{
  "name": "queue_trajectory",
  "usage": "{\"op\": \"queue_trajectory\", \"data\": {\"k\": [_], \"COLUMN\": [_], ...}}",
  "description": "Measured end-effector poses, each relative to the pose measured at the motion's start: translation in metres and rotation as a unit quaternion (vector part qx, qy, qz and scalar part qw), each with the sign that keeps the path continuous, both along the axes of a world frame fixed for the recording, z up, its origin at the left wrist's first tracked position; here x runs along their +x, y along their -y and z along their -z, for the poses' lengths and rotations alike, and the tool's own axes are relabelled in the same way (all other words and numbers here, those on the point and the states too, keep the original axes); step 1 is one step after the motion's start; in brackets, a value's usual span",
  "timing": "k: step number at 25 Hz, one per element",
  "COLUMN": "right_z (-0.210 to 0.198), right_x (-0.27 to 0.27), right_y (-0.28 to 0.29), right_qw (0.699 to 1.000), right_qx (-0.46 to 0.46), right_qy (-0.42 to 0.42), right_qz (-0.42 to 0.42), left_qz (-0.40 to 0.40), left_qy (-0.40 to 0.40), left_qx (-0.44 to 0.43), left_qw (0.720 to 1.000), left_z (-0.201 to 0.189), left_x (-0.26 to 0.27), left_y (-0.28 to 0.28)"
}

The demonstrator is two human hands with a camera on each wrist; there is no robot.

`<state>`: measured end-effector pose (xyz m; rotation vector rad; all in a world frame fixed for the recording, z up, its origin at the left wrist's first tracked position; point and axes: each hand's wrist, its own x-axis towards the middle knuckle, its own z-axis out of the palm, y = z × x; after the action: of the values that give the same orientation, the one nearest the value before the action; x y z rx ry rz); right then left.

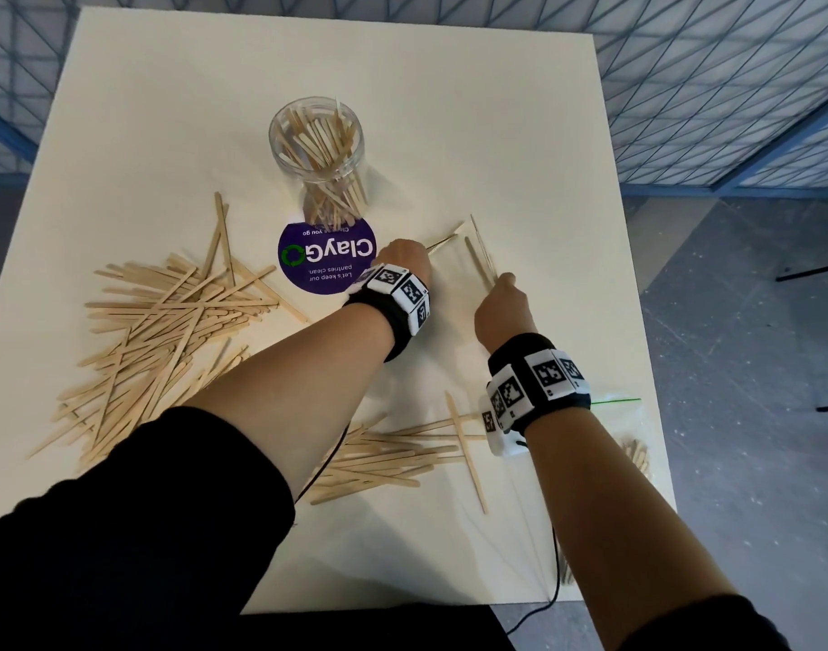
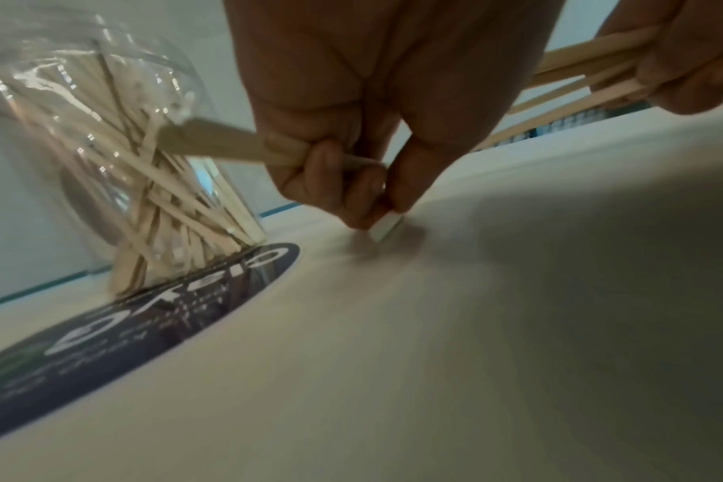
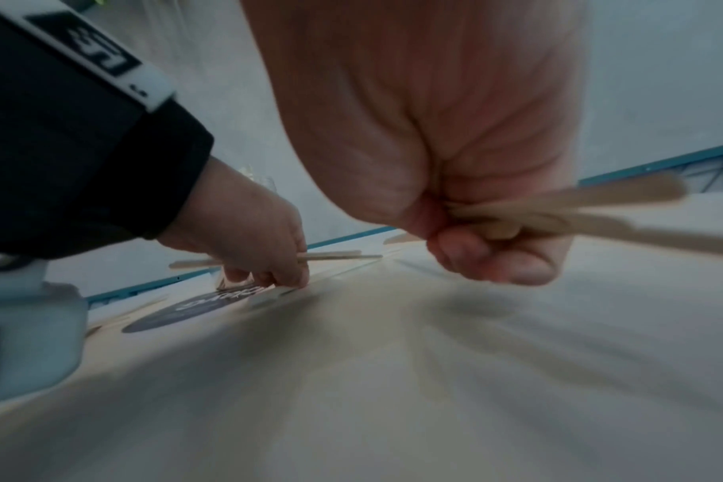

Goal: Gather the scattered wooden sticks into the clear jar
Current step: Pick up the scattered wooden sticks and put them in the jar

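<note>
Your left hand (image 1: pixel 405 261) pinches wooden sticks (image 2: pixel 227 143); clear jar (image 1: pixel 319 148) at its 11 o'clock. Your right hand (image 1: pixel 502 307) grips more sticks (image 1: pixel 480 256), pointing to 12.

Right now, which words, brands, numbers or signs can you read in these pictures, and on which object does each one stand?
"ClayGO", on the round purple sticker on the table, seen upside down.
"Let's keep our pantries clean.", smaller, on the same sticker.
"Clean as you go", partly hidden by the clear jar; only "you go" reads surely.
Black-and-white square codes on the left wristband and right wristband: patterns, no readable words.
</note>
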<state>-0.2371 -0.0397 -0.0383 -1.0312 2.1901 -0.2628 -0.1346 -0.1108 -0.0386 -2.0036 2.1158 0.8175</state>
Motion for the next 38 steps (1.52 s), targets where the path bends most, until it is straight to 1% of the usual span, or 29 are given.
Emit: {"op": "queue_trajectory", "data": {"k": [2,4,7,9,10,11,12,13,14,15,17,20,21,23,26,28,29,30,31,33,35,36,38], "right_z": [0.000,-0.001,-0.008,-0.016,-0.020,-0.022,-0.025,-0.029,-0.034,-0.038,-0.049,-0.071,-0.078,-0.092,-0.112,-0.122,-0.127,-0.130,-0.131,-0.129,-0.121,-0.117,-0.107], "right_x": [0.001,0.004,0.015,0.025,0.030,0.034,0.039,0.044,0.048,0.053,0.060,0.071,0.075,0.081,0.090,0.094,0.097,0.100,0.103,0.109,0.115,0.118,0.125], "right_y": [-0.006,-0.010,-0.013,-0.012,-0.010,-0.006,-0.002,0.003,0.008,0.013,0.025,0.044,0.051,0.067,0.092,0.107,0.115,0.123,0.130,0.142,0.151,0.153,0.160], "right_qw": [1.000,0.998,0.995,0.992,0.990,0.987,0.981,0.975,0.969,0.962,0.944,0.923,0.914,0.895,0.862,0.838,0.828,0.819,0.814,0.809,0.808,0.813,0.827], "right_qx": [-0.004,-0.017,-0.037,-0.056,-0.074,-0.098,-0.125,-0.148,-0.166,-0.180,-0.203,-0.235,-0.247,-0.271,-0.318,-0.350,-0.363,-0.373,-0.378,-0.383,-0.384,-0.384,-0.387], "right_qy": [0.026,0.051,0.076,0.093,0.101,0.113,0.130,0.148,0.166,0.191,0.245,0.295,0.312,0.345,0.386,0.409,0.418,0.425,0.428,0.432,0.433,0.424,0.398], "right_qz": [0.011,0.029,0.048,0.060,0.062,0.066,0.069,0.072,0.075,0.079,0.084,0.079,0.080,0.084,0.084,0.089,0.093,0.097,0.103,0.111,0.108,0.103,0.092], "left_qz": [-0.027,-0.055,-0.065,-0.082,-0.104,-0.139,-0.181,-0.209,-0.225,-0.233,-0.267,-0.352,-0.366,-0.374,-0.362,-0.345,-0.335,-0.323,-0.308,-0.277,-0.249,-0.238,-0.221], "left_qy": [0.001,-0.030,-0.123,-0.203,-0.258,-0.327,-0.390,-0.437,-0.468,-0.491,-0.538,-0.593,-0.602,-0.618,-0.647,-0.666,-0.670,-0.664,-0.646,-0.592,-0.545,-0.531,-0.521], "left_qx": [0.004,0.016,0.034,0.035,0.057,0.095,0.129,0.147,0.148,0.141,0.110,0.084,0.075,0.039,-0.037,-0.069,-0.080,-0.091,-0.102,-0.115,-0.121,-0.120,-0.124], "left_qw": [1.000,0.998,0.990,0.975,0.959,0.930,0.894,0.862,0.842,0.827,0.792,0.720,0.706,0.691,0.670,0.658,0.658,0.668,0.691,0.748,0.792,0.804,0.815], "left_z": [0.000,-0.007,-0.025,-0.036,-0.039,-0.042,-0.046,-0.049,-0.054,-0.059,-0.072,-0.092,-0.098,-0.107,-0.121,-0.125,-0.125,-0.123,-0.119,-0.105,-0.089,-0.083,-0.074], "left_x": [0.005,0.011,0.026,0.040,0.047,0.052,0.058,0.064,0.070,0.076,0.086,0.102,0.107,0.113,0.117,0.116,0.115,0.113,0.112,0.110,0.111,0.111,0.112], "left_y": [-0.002,-0.001,-0.002,-0.006,-0.008,-0.011,-0.013,-0.014,-0.013,-0.012,-0.005,0.015,0.022,0.039,0.064,0.076,0.081,0.085,0.087,0.091,0.094,0.094,0.094]}}
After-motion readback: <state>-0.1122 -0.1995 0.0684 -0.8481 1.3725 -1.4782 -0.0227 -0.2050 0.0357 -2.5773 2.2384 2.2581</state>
